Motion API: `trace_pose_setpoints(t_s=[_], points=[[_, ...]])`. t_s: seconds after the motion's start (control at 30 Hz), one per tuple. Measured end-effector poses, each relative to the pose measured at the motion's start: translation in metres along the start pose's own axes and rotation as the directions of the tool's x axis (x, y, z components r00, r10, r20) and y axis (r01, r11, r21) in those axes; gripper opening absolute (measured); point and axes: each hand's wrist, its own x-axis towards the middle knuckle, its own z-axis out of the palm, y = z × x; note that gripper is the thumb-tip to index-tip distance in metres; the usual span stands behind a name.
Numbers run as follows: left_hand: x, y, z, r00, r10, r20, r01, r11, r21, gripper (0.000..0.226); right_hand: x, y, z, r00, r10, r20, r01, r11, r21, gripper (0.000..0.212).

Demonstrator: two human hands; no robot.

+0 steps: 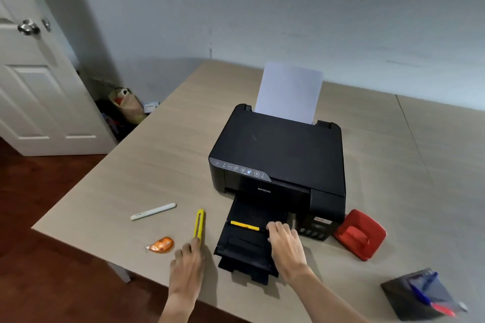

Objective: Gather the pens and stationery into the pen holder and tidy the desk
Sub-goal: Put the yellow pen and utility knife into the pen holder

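A yellow pen (244, 225) lies across the black printer's output tray (244, 246). My right hand (284, 242) rests on the tray with its fingertips at the pen's right end; whether they grip it I cannot tell. My left hand (187, 261) lies flat on the desk, its fingertips touching the near end of a yellow utility knife (200, 223). A white pen (153, 211) and an orange correction tape (161, 244) lie to the left. The dark pen holder (417, 296) at the lower right holds blue and red pens.
A black printer (278, 155) with a white sheet standing in its feeder fills the desk's middle. A red hole punch (360, 233) sits to its right. The wooden desk (157, 165) ends at left and front edges over dark flooring. A white door stands at the left.
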Motion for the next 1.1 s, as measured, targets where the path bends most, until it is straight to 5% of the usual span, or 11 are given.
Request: trace_pose_setpoints(t_s=[0.33,0.6,0.9,1.1], points=[[0.007,-0.011,-0.023,0.989,-0.122,-0.085,0.089,0.942,-0.322,0.029,-0.021,0.007,-0.005,0.991,0.081,-0.105,-0.077,0.996,0.043,0.055],[0.009,0.013,-0.062,0.934,-0.085,-0.346,-0.162,0.763,-0.626,0.022,-0.090,0.079,-0.021,0.950,0.168,-0.264,-0.074,0.940,0.332,0.022],[0.010,0.080,-0.061,0.911,0.323,-0.254,-0.411,0.720,-0.559,0.024,-0.177,0.201,-0.108,0.816,0.471,-0.336,-0.335,0.858,0.389,0.039],[-0.014,0.177,-0.062,0.713,0.661,-0.233,-0.670,0.545,-0.504,0.023,-0.222,0.249,-0.123,0.694,0.639,-0.331,-0.508,0.761,0.404,0.047]])
